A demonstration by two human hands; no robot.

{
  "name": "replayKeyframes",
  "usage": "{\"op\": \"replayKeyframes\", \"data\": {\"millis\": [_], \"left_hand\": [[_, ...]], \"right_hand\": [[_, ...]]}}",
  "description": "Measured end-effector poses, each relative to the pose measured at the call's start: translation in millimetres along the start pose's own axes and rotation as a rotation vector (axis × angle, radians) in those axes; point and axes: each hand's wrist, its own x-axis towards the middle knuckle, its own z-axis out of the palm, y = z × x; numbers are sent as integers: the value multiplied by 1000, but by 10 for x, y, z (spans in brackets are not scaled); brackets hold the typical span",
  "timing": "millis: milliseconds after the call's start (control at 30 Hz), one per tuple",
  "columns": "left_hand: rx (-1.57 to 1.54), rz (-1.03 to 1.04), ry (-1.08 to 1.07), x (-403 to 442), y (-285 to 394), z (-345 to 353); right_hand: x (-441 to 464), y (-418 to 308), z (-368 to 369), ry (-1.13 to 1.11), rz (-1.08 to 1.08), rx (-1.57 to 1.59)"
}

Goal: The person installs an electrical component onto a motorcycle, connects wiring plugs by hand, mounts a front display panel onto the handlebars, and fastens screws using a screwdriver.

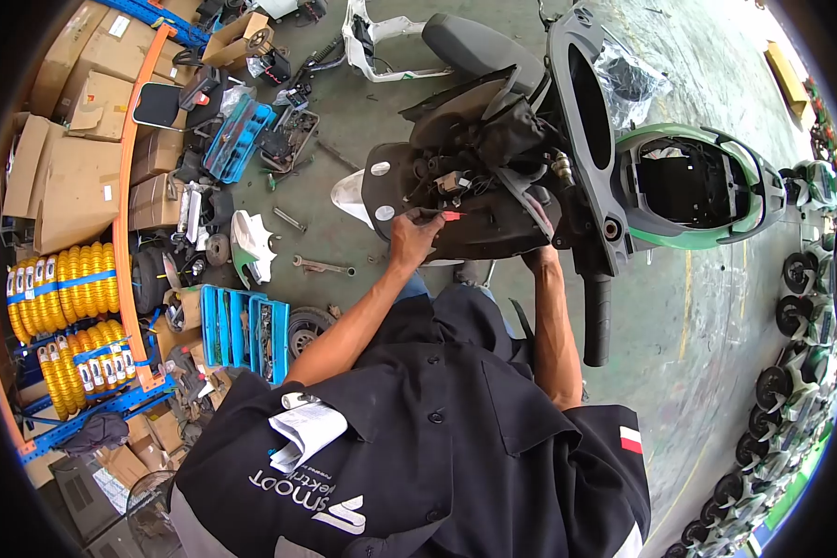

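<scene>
In front of me stands a partly stripped scooter; its dark plastic front panel faces me, with wiring and a small connector block exposed above. My left hand is over the panel's left part, its fingers pinched together at a small red piece; its exact kind is too small to make out. At the panel's lower right edge is my right hand, touching the underside of the edge. The right fingers are mostly hidden behind it. A black handlebar grip sticks out just right of my right forearm.
Left on the floor lie wrenches, a white-green fairing piece and blue toolboxes. An orange-posted shelf holds cardboard boxes and yellow coils. The scooter's green tail frame extends right. Parked scooters line the far right.
</scene>
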Motion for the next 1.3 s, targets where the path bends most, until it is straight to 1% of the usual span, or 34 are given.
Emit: {"op": "replayKeyframes", "data": {"millis": [67, 100, 133, 167, 200, 233, 267, 333, 367, 400, 467, 500, 533, 600, 633, 667, 700, 733, 767, 800, 833, 867, 933, 967, 1000, 1067, 1133, 1167, 1200, 1267, 1300], "left_hand": [[12, -6, -65, -43, 53, 10], [12, -5, -62, -41, 10, 34], [-34, -2, -108, -37, -34, 71], [-80, -1, -155, -44, -85, 115], [-80, -6, -153, -72, -79, 157], [-80, 21, -176, -89, -23, 200], [-82, 47, -199, -101, 34, 241], [-40, 39, -190, -121, 102, 298], [-57, 19, -196, -128, 136, 317], [-74, -1, -202, -131, 130, 328], [-109, 2, -195, -123, 106, 337], [-143, 5, -190, -121, 78, 342], [-145, 5, -189, -128, 57, 343], [-193, 44, -92, -131, 14, 323], [-194, 44, -91, -100, -42, 293], [-243, 3, -6, -51, -95, 242], [-292, -40, 79, -13, -131, 194], [-294, -43, 81, -23, -70, 149], [-547, -112, 128, -29, -8, 103], [-799, -179, 178, -23, 12, 46], [-868, -238, 148, 34, -92, -6], [-872, -237, 161, 48, -137, -2], [-1171, -298, 40, 50, -182, 45], [-1206, -344, 49, 81, -201, 92], [-1214, -339, 76, 94, -214, 115], [-1264, -409, -40, 112, -274, 139], [-917, -299, -187, 176, -353, 161], [-609, -232, -98, 154, -154, 239], [-626, -237, -64, 130, -87, 270], [128, 240, -115, 110, -12, 297], [117, 222, -88, 77, 92, 305]], "right_hand": [[-67, -73, 28, -36, -72, -211], [-100, -81, 43, -57, -136, -166], [-80, -92, -14, -57, -137, -166], [-71, -127, -43, 6, -185, -229], [-75, -119, -95, 70, -228, -290], [-126, -137, 17, 113, -345, -400], [-159, -242, 117, 111, -341, -401], [-206, -446, 243, 12, -183, -388], [-199, -435, 177, 92, -155, -396], [-232, -438, 246, 92, -152, -398], [-286, -448, 393, 129, -218, -437], [-235, -404, 292, 129, -217, -438], [-126, -322, 70, 128, -330, -605], [-21, -289, -205, 124, -447, -770], [-11, -305, -271, 22, -264, -653], [2, -308, -334, -78, -80, -532], [-15, -307, -231, -67, -53, -720], [-24, -268, -164, -63, -28, -745], [-44, -249, -102, -76, 8, -707], [-59, -205, -78, -86, 36, -597], [-66, -166, -48, -90, 55, -492], [-66, -131, -14, -94, 74, -396], [-83, -85, 25, -90, 94, -277], [-85, -70, 49, -91, 106, -232], [-69, -38, -18, -90, 125, -206], [-47, -9, -100, -98, 169, -168], [6, -1, -173, -130, 225, -168], [81, -7, -374, -179, 276, -220], [93, 1, -381, -190, 309, -233], [109, -2, -354, -168, 163, -475], [129, -41, -442, -258, 140, -562]]}}
